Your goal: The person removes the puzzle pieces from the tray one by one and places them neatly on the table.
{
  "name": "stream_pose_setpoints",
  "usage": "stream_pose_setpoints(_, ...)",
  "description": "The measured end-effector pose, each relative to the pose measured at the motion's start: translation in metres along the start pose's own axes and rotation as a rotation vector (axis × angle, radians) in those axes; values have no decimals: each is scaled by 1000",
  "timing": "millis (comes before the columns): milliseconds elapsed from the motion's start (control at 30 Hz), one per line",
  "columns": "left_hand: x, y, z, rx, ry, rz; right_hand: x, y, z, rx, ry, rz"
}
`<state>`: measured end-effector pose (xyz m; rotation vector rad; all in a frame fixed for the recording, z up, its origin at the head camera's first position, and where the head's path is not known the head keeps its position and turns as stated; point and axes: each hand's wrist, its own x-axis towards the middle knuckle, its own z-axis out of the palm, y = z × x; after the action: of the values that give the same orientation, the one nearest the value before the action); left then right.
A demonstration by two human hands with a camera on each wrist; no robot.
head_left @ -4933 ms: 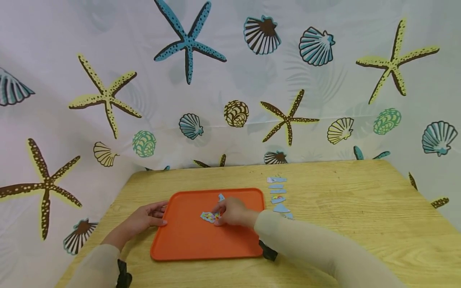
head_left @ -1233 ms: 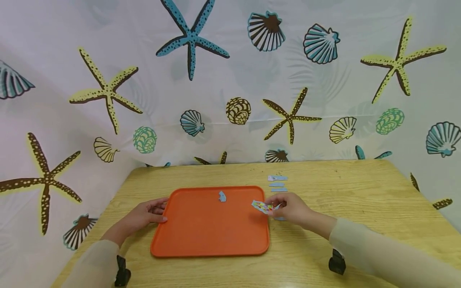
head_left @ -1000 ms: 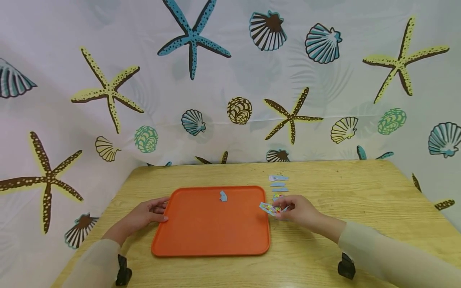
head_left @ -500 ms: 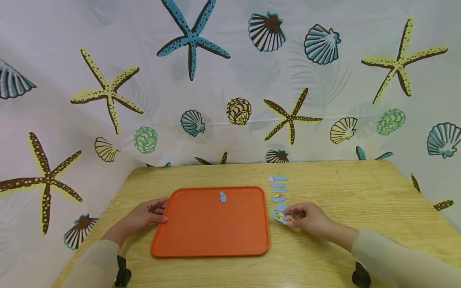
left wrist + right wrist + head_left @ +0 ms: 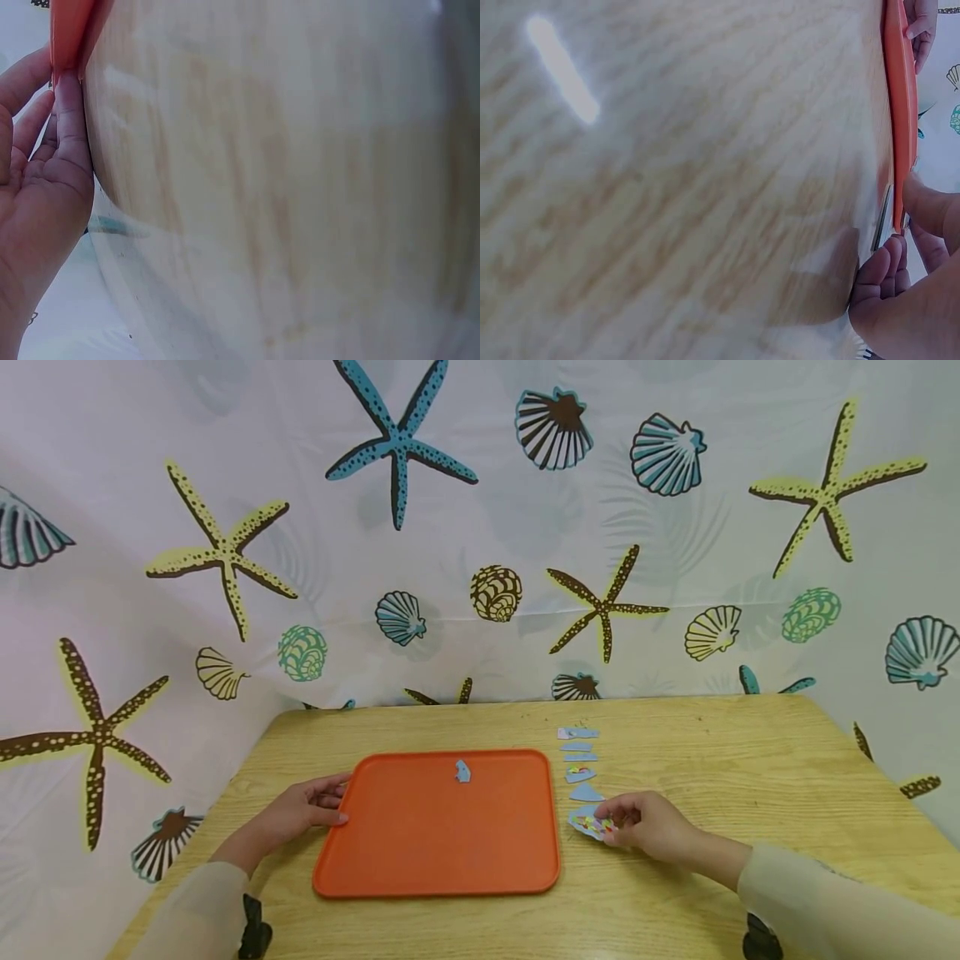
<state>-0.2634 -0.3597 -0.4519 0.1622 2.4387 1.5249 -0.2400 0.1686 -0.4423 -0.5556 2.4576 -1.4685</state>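
Observation:
An orange tray (image 5: 435, 835) lies on the wooden table, and my left hand (image 5: 303, 810) holds its left rim, thumb on the edge. In the left wrist view the fingers (image 5: 69, 112) meet the tray's edge. My right hand (image 5: 652, 827) pinches a flat, irregular puzzle piece (image 5: 583, 820) with a colourful print and light-blue border, low at the table just right of the tray. The fingers cover its right part. On the tray, near the far rim, sits one small light-blue piece (image 5: 462, 772).
Several flat light-blue pieces form a column right of the tray: a triangular one (image 5: 586, 792) nearest the right hand, then one with a colourful patch (image 5: 579, 774), with narrow strips (image 5: 581, 757) beyond. A patterned curtain (image 5: 480, 527) hangs behind the table (image 5: 750, 777).
My right hand has carried the colourful piece from the middle of the tray over its right rim, down to the near end of the column. The left hand has stayed at the rim.

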Motion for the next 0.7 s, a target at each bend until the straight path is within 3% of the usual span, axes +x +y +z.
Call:
stream_pose_setpoints(400,-1,2,1,11,15,-16,-3,5,2,-47,-9,0)
stream_pose_setpoints(700,0,1,0,14,8,1,-2,6,3,-84,-13,-54)
